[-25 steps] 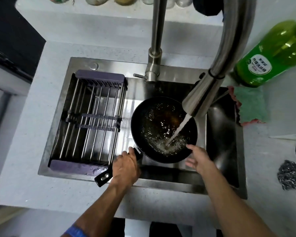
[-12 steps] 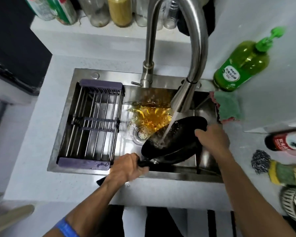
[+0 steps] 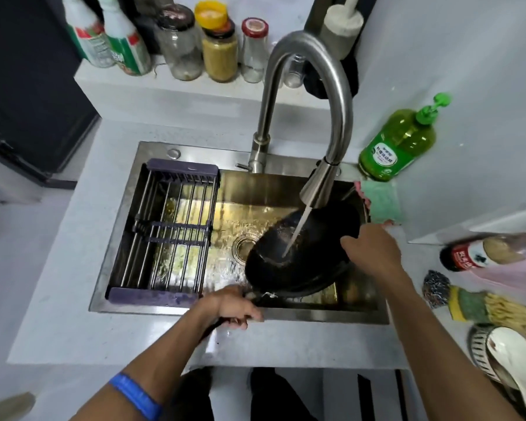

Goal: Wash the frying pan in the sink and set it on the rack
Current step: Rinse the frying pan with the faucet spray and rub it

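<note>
One purple-framed steel-bar rack (image 3: 170,235) spans the left of the single stainless sink (image 3: 316,312). The left hand (image 3: 230,303) is closed around the handle of the one black round frying pan (image 3: 304,253), tilted under the arched steel tap's (image 3: 322,123) stream; the right hand (image 3: 371,249) grips its far rim. One green soap bottle (image 3: 398,144) stands on the pale grey counter (image 3: 73,268).

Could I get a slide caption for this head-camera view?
Both hands tilt a black frying pan under the running faucet, spilling yellowish water into the sink.
</note>
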